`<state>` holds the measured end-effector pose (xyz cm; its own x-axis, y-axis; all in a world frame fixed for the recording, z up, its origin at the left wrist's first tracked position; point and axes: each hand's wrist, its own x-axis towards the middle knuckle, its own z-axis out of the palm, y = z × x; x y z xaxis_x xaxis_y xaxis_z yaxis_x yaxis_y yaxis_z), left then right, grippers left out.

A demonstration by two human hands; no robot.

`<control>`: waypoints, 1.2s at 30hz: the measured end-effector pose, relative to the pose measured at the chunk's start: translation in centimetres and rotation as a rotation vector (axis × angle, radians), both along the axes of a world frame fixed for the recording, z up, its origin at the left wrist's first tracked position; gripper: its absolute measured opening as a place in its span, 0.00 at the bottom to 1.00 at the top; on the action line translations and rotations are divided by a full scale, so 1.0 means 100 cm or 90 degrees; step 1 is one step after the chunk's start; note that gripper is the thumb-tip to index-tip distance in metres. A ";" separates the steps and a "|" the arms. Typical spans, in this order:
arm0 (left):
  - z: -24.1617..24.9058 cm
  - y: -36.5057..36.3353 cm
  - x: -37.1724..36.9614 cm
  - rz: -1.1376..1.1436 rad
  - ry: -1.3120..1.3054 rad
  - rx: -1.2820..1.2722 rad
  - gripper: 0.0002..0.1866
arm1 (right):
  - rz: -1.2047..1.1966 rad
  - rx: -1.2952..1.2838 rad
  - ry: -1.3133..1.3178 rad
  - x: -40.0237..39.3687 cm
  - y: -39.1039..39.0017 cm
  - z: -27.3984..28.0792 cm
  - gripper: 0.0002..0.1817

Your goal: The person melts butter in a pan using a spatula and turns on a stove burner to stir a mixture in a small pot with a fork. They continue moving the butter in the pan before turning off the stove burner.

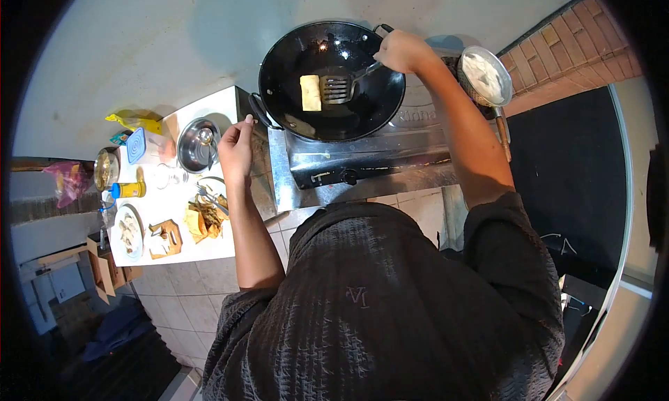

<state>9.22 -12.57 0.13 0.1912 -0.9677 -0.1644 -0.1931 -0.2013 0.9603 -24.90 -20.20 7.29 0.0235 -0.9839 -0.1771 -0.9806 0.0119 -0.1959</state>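
My right hand grips the handle of a slotted spatula over the far right side of a black wok. The spatula's slotted end lies in the wok, right beside a pale yellow, folded rectangular piece of food. Just left of the wok's left handle is my left hand, its fingers closed in a pinch. What they hold, if anything, is too small to make out.
The wok sits on a metal stove. A strainer with white contents stands at right. On the white table at left are a metal bowl, a yellow jar, a plate with white food and fried food.
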 end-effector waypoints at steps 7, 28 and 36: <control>0.001 0.004 0.001 0.008 0.004 0.011 0.16 | 0.065 -0.085 -0.086 -0.014 0.009 0.007 0.14; -0.004 0.005 0.010 0.067 0.054 -0.040 0.15 | -0.107 -0.184 -0.004 0.019 0.032 0.024 0.14; -0.007 -0.001 0.007 0.048 0.054 -0.029 0.15 | -0.119 -0.246 0.053 0.016 0.043 0.015 0.13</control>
<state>9.93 -12.63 -0.60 0.2515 -0.9577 -0.1399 -0.0969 -0.1687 0.9809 -23.35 -15.94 8.79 -0.1604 -0.9640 0.2119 -0.9810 0.1321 -0.1420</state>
